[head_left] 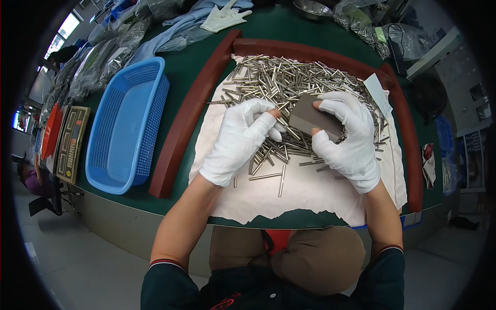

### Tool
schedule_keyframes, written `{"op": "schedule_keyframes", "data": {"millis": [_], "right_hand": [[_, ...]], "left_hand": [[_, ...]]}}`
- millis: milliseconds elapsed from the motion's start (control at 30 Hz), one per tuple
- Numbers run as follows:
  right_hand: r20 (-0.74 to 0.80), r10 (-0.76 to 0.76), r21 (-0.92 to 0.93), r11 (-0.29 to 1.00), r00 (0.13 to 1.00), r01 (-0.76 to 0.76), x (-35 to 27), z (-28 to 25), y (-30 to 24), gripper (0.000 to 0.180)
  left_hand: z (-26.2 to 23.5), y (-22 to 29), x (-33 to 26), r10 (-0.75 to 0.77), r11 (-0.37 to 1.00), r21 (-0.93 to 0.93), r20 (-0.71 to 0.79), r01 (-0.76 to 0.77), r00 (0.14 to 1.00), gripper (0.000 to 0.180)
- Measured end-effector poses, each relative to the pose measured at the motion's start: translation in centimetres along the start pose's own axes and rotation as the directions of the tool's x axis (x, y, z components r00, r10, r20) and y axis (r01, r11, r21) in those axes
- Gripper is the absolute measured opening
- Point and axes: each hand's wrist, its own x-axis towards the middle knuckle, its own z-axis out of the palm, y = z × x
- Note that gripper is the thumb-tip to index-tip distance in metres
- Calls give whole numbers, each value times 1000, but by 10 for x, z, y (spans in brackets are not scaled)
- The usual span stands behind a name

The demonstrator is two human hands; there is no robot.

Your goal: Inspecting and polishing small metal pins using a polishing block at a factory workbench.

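Observation:
White gloves with bare fingertips cover both my hands. My right hand (354, 142) grips a dark brown rectangular block (309, 116) between thumb and fingers, above a heap of metal pins (289, 77). Just left of the block, my left hand (235, 139) is closed, thumb and forefinger pinched together. Whether a pin sits in that pinch I cannot make out. The silvery pins lie in every direction on a pale cloth (232, 199); a few loose ones rest near its front, below my hands.
Dark red bars (194, 113) frame the cloth on a green table. A blue plastic basket (121, 121) stands at left, beside an olive box (73, 144). A white glove (226, 17), bagged parts (356, 20) and a metal bowl (312, 8) lie at the back. A person (40, 181) sits far left.

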Motion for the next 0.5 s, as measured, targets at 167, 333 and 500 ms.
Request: {"op": "schedule_keyframes", "data": {"millis": [167, 333, 500], "right_hand": [[38, -30, 97, 995, 999, 26, 0, -6, -14, 37], [-45, 33, 74, 997, 998, -29, 0, 2, -5, 37], [-16, 14, 65, 998, 1000, -13, -3, 3, -8, 35]], "left_hand": [[2, -4, 1, 10, 1000, -5, -37, -10, 999, 22], [1, 0, -1, -11, 999, -51, -16, 10, 1000, 22], [2, 1, -1, -27, 999, -42, -19, 27, 999, 20]]}}
